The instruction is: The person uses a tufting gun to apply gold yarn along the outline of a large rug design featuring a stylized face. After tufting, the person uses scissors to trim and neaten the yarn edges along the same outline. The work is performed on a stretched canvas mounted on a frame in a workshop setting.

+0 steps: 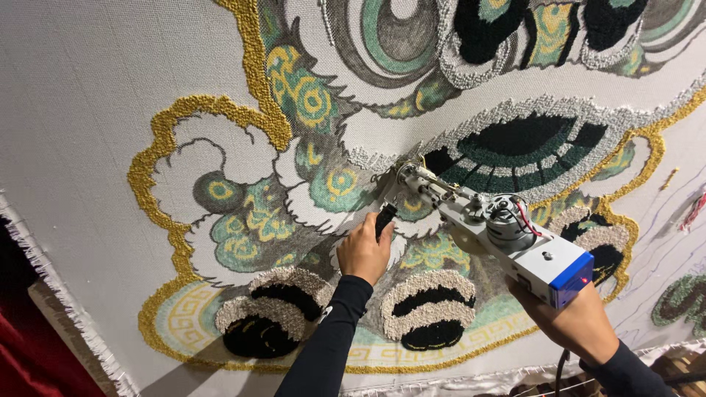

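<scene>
A tufting gun [507, 235], grey metal with a blue rear end, has its needle tip pressed against a stretched white cloth [81, 110] at a silver-grey tufted outline. My left hand [364, 250] grips the gun's black front handle. My right hand [577, 323] holds the gun from below at its rear. Both arms wear black sleeves. The cloth bears a printed design [294, 198] partly tufted in gold, green, black and cream yarn.
The cloth's frayed edge [44, 272] runs along the lower left, with a wooden frame and red fabric behind it. A black cable [560, 367] hangs below the gun. Loose yarn strands lie at the far right.
</scene>
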